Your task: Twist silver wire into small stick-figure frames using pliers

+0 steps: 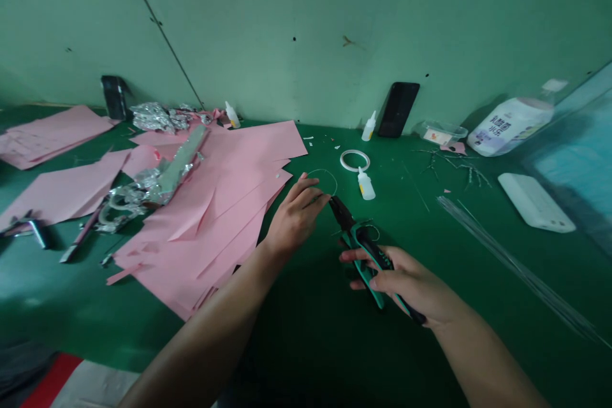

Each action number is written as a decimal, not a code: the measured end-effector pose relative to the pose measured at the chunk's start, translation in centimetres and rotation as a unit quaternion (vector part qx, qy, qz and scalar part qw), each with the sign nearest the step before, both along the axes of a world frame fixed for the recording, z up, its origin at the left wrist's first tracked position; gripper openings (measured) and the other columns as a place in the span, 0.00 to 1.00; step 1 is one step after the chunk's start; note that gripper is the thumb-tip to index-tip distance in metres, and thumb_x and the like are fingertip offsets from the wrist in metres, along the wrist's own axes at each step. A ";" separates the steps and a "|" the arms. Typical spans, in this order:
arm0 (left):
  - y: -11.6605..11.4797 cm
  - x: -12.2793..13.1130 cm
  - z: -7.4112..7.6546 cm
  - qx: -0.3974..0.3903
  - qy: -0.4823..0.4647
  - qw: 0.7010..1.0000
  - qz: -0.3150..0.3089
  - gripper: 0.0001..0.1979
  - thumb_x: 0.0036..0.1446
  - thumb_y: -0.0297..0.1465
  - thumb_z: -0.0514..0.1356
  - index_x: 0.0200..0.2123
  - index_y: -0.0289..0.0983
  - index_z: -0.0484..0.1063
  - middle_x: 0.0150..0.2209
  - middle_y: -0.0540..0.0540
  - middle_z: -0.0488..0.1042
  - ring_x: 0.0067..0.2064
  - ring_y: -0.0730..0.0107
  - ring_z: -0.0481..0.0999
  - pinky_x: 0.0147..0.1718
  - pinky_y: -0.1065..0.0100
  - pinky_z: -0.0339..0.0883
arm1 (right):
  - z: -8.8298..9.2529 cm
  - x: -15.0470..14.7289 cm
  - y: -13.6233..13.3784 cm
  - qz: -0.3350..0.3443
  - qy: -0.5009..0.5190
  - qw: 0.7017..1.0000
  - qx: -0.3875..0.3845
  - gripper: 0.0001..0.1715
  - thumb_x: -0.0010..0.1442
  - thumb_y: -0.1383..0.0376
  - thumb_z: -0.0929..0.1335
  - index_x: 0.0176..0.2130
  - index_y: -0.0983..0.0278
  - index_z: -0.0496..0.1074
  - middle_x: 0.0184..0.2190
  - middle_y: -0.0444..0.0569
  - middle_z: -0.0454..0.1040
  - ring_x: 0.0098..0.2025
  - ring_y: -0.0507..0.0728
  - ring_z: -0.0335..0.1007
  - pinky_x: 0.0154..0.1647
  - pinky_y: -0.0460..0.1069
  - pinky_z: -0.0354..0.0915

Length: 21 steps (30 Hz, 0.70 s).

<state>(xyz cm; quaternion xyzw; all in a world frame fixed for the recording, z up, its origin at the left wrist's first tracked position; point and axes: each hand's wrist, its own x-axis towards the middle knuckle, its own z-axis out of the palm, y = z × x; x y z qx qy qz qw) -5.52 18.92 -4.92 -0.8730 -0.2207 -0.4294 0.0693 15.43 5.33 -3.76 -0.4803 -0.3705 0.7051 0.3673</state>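
Observation:
In the middle of the head view, my left hand [296,215] pinches a thin wire [333,176], which arcs up behind the fingertips. Close to those fingertips are the dark jaws of the pliers [356,229], which have black and green handles. My right hand [399,277] is wrapped around these handles, with some fingers between them. The jaws reach the wire near my left fingers; whether they grip it is too small to tell. A small white glue bottle [366,185] lies just beyond the pliers, beside a white roll of tape [354,160].
Pink paper sheets [229,204] with crumpled clear plastic [157,185] cover the left side. A bundle of straight wires [507,255], a white power bank [535,203] and a large white bottle [509,125] lie right. A phone [398,109] leans against the green wall [268,25].

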 end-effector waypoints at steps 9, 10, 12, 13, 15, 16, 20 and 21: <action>0.0 0.4 -0.6 -0.050 -0.039 0.997 -0.036 0.18 0.59 0.14 0.50 0.44 0.32 0.74 0.39 0.44 0.76 0.51 0.63 0.74 0.60 0.46 0.64 | 1.4 -0.7 0.1 0.005 -0.115 0.993 -0.019 0.29 0.52 0.68 0.66 0.54 0.60 0.67 0.60 0.53 0.66 0.47 0.63 0.74 0.52 0.61 0.62; -0.1 0.4 -0.7 -0.056 -0.041 0.997 -0.039 0.18 0.59 0.14 0.50 0.44 0.32 0.74 0.39 0.43 0.76 0.51 0.64 0.74 0.60 0.46 0.64 | 1.5 -0.8 0.1 0.008 -0.124 0.992 -0.016 0.29 0.52 0.68 0.66 0.54 0.60 0.67 0.60 0.53 0.66 0.47 0.62 0.74 0.52 0.60 0.62; -0.1 0.5 -0.8 -0.059 -0.044 0.997 -0.038 0.18 0.59 0.14 0.50 0.44 0.32 0.74 0.39 0.43 0.76 0.50 0.64 0.75 0.60 0.47 0.64 | 1.5 -0.8 0.1 0.011 -0.137 0.991 -0.009 0.29 0.53 0.68 0.65 0.55 0.59 0.67 0.60 0.52 0.66 0.48 0.62 0.74 0.50 0.59 0.62; -0.1 0.6 -0.9 -0.056 -0.043 0.997 -0.036 0.18 0.59 0.14 0.50 0.44 0.32 0.74 0.40 0.43 0.75 0.50 0.64 0.75 0.60 0.47 0.64 | 1.4 -0.9 0.1 0.011 -0.141 0.990 -0.007 0.28 0.53 0.68 0.65 0.55 0.59 0.67 0.60 0.52 0.66 0.48 0.62 0.74 0.50 0.59 0.62; 0.0 0.7 -1.0 -0.043 -0.029 0.998 -0.025 0.18 0.59 0.14 0.49 0.45 0.31 0.73 0.40 0.43 0.75 0.49 0.64 0.75 0.60 0.47 0.64 | 1.4 -0.9 0.1 0.007 -0.148 0.989 -0.006 0.28 0.53 0.68 0.65 0.54 0.59 0.67 0.59 0.51 0.66 0.47 0.61 0.74 0.50 0.58 0.61; 0.0 0.7 -1.0 -0.036 -0.020 0.999 -0.018 0.18 0.59 0.13 0.49 0.45 0.31 0.73 0.40 0.43 0.75 0.49 0.64 0.75 0.60 0.47 0.64 | 1.5 -1.0 0.1 0.004 -0.150 0.989 -0.008 0.27 0.53 0.68 0.65 0.54 0.59 0.67 0.59 0.51 0.67 0.47 0.61 0.74 0.51 0.58 0.61; 0.0 0.9 -0.8 -0.023 -0.003 1.000 0.006 0.13 0.61 0.17 0.52 0.46 0.30 0.72 0.39 0.42 0.74 0.46 0.64 0.75 0.60 0.45 0.63 | 1.9 -1.3 0.3 -0.014 -0.150 0.988 -0.028 0.27 0.52 0.67 0.66 0.53 0.60 0.68 0.59 0.51 0.67 0.47 0.60 0.74 0.52 0.58 0.61; 0.0 0.9 -0.7 -0.023 -0.007 1.000 0.007 0.12 0.62 0.20 0.54 0.46 0.30 0.72 0.39 0.42 0.74 0.45 0.65 0.75 0.60 0.45 0.63 | 1.9 -1.4 0.3 -0.020 -0.149 0.988 -0.031 0.28 0.52 0.67 0.66 0.53 0.60 0.68 0.59 0.51 0.66 0.46 0.60 0.74 0.52 0.58 0.61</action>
